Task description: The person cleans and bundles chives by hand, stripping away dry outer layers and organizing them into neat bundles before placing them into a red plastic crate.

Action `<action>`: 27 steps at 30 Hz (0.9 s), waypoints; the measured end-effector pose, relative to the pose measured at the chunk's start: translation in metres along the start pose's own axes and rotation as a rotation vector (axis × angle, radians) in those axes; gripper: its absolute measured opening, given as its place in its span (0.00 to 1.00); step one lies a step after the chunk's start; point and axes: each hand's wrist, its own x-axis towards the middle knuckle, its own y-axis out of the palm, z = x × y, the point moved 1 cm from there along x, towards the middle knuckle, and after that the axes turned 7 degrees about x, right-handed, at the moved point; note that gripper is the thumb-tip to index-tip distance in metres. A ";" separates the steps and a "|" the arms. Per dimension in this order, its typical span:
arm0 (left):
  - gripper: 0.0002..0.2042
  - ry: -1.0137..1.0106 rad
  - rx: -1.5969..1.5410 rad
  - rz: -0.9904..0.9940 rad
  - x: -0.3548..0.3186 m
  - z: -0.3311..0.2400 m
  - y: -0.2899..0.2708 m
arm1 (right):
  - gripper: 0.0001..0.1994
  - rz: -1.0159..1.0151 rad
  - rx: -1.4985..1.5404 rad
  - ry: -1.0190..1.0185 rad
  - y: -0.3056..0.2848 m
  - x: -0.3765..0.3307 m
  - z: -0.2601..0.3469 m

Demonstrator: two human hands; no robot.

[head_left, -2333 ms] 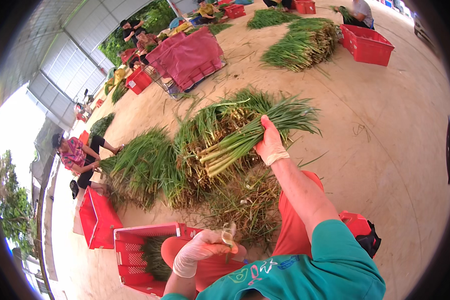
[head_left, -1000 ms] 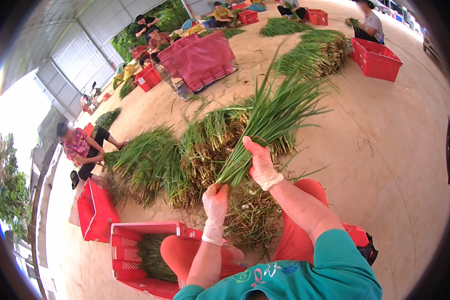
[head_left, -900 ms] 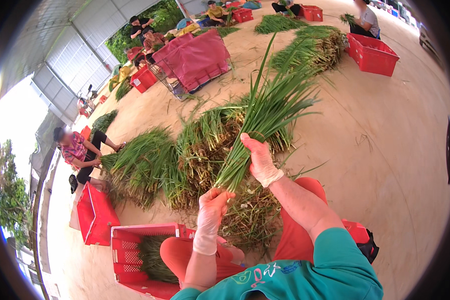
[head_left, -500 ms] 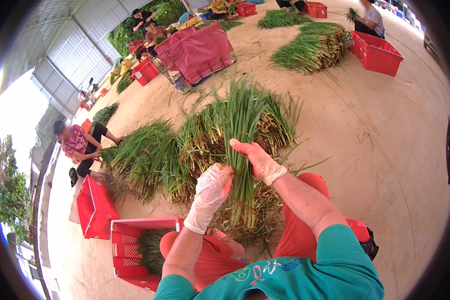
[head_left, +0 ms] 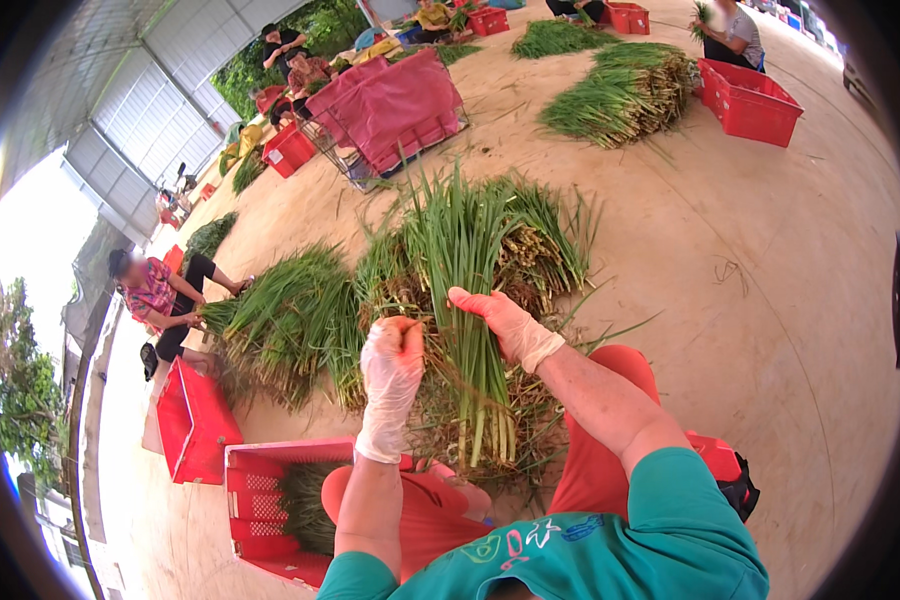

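Note:
My right hand (head_left: 498,318), in a thin clear glove with bare thumb, grips a bunch of garlic chives (head_left: 460,255) around its middle. Long green leaves point away from me and the pale stem ends hang toward my lap. My gloved left hand (head_left: 394,365) is just left of the bunch, its fingers pinched together. A thin brownish strand seems to run from it toward the stems, but what the fingers hold is too small to make out. Beneath and beyond lies a heap of chives (head_left: 550,240), roots and dry scraps around it.
At my lower left stand a red crate (head_left: 255,480) with greens inside and a second red crate (head_left: 195,420). More chives (head_left: 290,310) lie to the left, by a seated person (head_left: 150,290). Ahead are a pink-covered wire cart (head_left: 390,110), another pile (head_left: 625,95) and a red crate (head_left: 750,105).
My left hand has moved left, away from the bunch. The bunch has shifted slightly left in my right hand, its stems fanned out a little more.

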 end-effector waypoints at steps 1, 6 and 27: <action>0.04 -0.068 -0.019 -0.010 0.000 0.003 -0.004 | 0.11 0.005 -0.015 0.006 0.000 -0.001 0.003; 0.03 -0.232 -0.268 -0.018 0.010 0.015 -0.033 | 0.12 0.014 -0.016 0.052 0.000 -0.005 0.004; 0.09 -0.197 -0.116 0.209 0.046 0.007 0.007 | 0.20 0.193 -0.070 0.195 0.006 -0.012 -0.012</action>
